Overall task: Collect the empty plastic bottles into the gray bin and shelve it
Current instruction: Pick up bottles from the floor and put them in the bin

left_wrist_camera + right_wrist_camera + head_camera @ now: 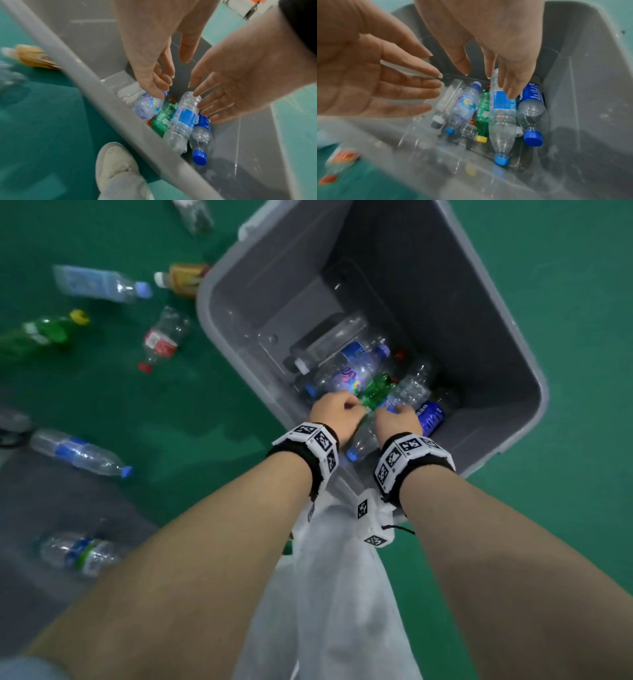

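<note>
**Bottles piled in bin, both hands open above them**

Bottles sit in a heap at the bottom of the gray bin, centre-right of the head view. Clear bottle with blue label lies on top, blue cap toward the lower edge of the right wrist view. Green bottle with yellow cap is just left of it, touching. Dark-blue-label bottle is just right, blue cap down-frame. Clear bottle with multicolour print is left of the green one. Flat clear container at the far left of the pile.

Left hand and right hand are both over the pile, inside the bin mouth, near each other. Fingers on both are spread and mostly straight, palms facing inward, nothing gripped. Right hand fingertips overlap the blue-label bottle in frame; contact or just above, cannot tell. Heavy motion blur in both wrist views.

Outside the bin, on the green floor, more bottles lie loose at left of the head view: orange-label bottle against the bin wall, red-label bottle, green bottle with yellow cap, blue-cap clear bottles lower left.

White shoe stands beside the bin rim, bottom of the left wrist view.
</note>
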`<state>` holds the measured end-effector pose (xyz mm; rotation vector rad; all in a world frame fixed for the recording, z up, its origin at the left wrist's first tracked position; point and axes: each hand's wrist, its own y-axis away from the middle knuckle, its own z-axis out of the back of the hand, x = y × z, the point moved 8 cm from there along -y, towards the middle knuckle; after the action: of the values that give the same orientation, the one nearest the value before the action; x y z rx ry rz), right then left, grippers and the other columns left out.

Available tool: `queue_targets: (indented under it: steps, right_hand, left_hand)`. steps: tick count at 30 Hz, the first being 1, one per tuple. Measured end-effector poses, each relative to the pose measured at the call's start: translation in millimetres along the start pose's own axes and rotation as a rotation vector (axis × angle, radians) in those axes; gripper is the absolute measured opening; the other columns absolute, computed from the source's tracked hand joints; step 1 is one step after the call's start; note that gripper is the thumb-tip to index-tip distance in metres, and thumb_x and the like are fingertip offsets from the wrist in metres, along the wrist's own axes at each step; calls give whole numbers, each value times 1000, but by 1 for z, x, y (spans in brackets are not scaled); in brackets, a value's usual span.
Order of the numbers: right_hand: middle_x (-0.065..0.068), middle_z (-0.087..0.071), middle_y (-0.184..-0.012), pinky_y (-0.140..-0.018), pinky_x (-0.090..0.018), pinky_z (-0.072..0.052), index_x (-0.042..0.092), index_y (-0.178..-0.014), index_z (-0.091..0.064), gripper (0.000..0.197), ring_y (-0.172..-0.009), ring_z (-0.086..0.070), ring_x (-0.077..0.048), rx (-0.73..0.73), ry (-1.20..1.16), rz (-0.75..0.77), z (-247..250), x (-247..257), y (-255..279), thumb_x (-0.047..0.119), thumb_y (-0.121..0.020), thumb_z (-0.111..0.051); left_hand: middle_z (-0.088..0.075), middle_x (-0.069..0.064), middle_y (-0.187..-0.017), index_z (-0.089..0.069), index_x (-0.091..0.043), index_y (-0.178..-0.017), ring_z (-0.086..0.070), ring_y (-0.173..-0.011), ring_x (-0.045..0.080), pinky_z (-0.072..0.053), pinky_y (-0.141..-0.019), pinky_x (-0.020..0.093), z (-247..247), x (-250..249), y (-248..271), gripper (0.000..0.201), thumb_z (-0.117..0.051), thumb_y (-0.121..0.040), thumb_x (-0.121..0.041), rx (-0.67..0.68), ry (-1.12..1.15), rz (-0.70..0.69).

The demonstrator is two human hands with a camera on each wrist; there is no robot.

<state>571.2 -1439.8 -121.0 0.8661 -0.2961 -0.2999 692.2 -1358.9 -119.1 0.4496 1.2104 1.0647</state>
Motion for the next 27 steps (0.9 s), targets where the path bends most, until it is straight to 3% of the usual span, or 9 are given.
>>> queue_targets:
  steps: [2,6,12,15,18,21,25,27]
  right_hand:
    - [-15,-54,-135,-99,-31,-37,12,-136,-49,46,-125,-49,-31,-2,50,86,-9,4,29,24,-92,-52]
    - [-14,-58,-130,-101,-33,-37,13,-131,-52,42,-122,-51,-31,-37,81,237,-31,5,89,19,-90,-52]
    - [-8,-61,-125,-84,-25,-38,14,-130,-54,38,-114,-55,-27,45,182,368,-89,-22,164,20,-93,-50]
    - [-7,-61,-126,-83,-25,-38,14,-130,-55,37,-112,-56,-26,103,250,404,-125,-45,194,22,-93,-51]
    - [-8,-61,-125,-77,-26,-39,15,-131,-54,38,-97,-56,-22,181,365,435,-167,-74,217,21,-94,-48]
    - [-9,-61,-126,-86,-30,-44,15,-130,-55,38,-109,-58,-26,238,494,481,-201,-101,236,21,-93,-49]
    - [-7,-61,-126,-78,-24,-39,16,-131,-54,38,-110,-59,-24,334,684,518,-238,-141,251,22,-94,-49]
    - [-8,-61,-127,-83,-26,-42,16,-131,-54,38,-111,-59,-26,368,753,528,-247,-160,257,23,-94,-49]
  left_hand:
    - [-69,8,-110,-69,-6,-106,-61,-105,22,-38,-82,18,28,17,27,22,-58,-89,-15,-77,90,3]
    - [-68,8,-110,-68,-6,-105,-59,-104,23,-43,-90,26,77,68,91,22,-55,-90,-17,-203,206,37]
    - [-67,8,-107,-66,-6,-102,-59,-99,22,-43,-84,26,96,179,178,22,-52,-91,-19,-339,391,195]
    - [-67,6,-108,-66,-7,-104,-59,-102,22,-43,-85,26,85,237,214,23,-51,-92,-19,-390,481,296]
    - [-69,7,-104,-67,-7,-100,-62,-101,25,-48,-89,32,63,293,244,22,-53,-89,-19,-449,598,395]
    - [-68,6,-106,-66,-7,-103,-61,-102,25,-48,-91,35,31,336,266,24,-51,-89,-20,-454,675,497]
    - [-66,9,-108,-64,-6,-104,-59,-103,27,-47,-89,34,-19,379,297,26,-48,-91,-20,-424,736,616]
    - [-65,15,-107,-63,-2,-103,-60,-102,32,-49,-89,36,-45,391,312,28,-45,-92,-20,-389,760,657]
